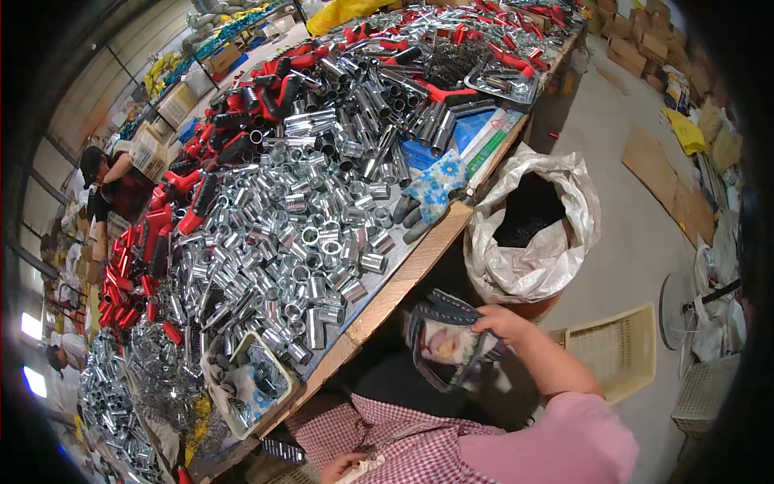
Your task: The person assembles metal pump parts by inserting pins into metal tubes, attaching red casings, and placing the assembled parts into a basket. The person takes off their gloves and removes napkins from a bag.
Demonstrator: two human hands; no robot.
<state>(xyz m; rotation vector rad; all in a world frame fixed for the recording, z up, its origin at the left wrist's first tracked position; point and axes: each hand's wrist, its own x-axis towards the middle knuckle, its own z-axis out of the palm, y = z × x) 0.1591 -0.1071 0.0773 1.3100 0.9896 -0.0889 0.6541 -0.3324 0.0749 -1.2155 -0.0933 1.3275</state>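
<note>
My right hand (501, 321) is closed on the edge of a dark-trimmed fabric piece (446, 343) with a pale, multicoloured middle. Its exact kind is unclear. It hangs over my lap, just off the wooden table edge (403, 284). Low in the picture, my left hand (342, 467) rests curled on my checked apron (395, 427), beside a crumpled pale scrap (364, 468); what its fingers hold, if anything, is hidden. On the table near me lie a heap of short shiny metal sleeves (310, 250) and a blue-patterned work glove (438, 189) with dark fingers.
Red-and-black handles (193, 206) and longer metal tubes (371, 105) pile up farther back. A plastic bin (278, 367) with a glove sits at the table's edge. A white sack (532, 274) and a cream crate (625, 355) stand to the right. Other people (113, 177) are at far left.
</note>
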